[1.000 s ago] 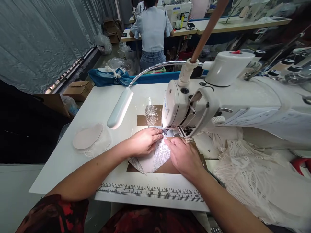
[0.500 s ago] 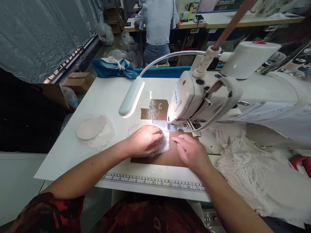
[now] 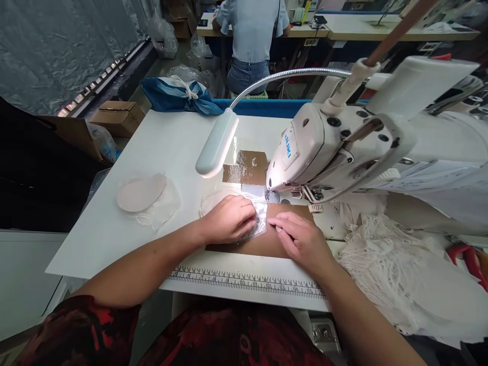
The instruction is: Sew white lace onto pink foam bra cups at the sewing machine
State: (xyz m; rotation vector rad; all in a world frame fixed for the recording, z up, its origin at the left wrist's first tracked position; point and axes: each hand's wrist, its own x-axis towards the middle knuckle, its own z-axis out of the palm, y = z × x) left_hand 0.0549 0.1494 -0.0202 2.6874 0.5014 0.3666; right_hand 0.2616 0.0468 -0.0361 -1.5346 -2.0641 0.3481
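Note:
A piece of white lace fabric [image 3: 261, 209] lies beneath my left hand [image 3: 231, 218], whose fingers are curled closed on it. Just right of the lace edge is my right hand [image 3: 299, 235], thumb and forefinger pressed together in a pinch; anything between the tips is too small to make out. Both hands rest over brown cardboard [image 3: 267, 248] taped to the tabletop. Close beyond them stands the white sewing machine head [image 3: 301, 147], its needle area right by the far end of the lace.
A lamp [image 3: 218, 145] on a bendable neck hangs over the table. Left lies an oval pad on lace [image 3: 160, 208]; right, a heap of white lace pieces [image 3: 404, 274]. A printed ruler [image 3: 244, 282] runs along the front edge. A person [image 3: 251, 46] sits beyond, back turned.
The view has shifted slightly, so the machine appears larger and farther right. Both hands keep nearly the same places; the right fingertips sit a touch closer to the lace.

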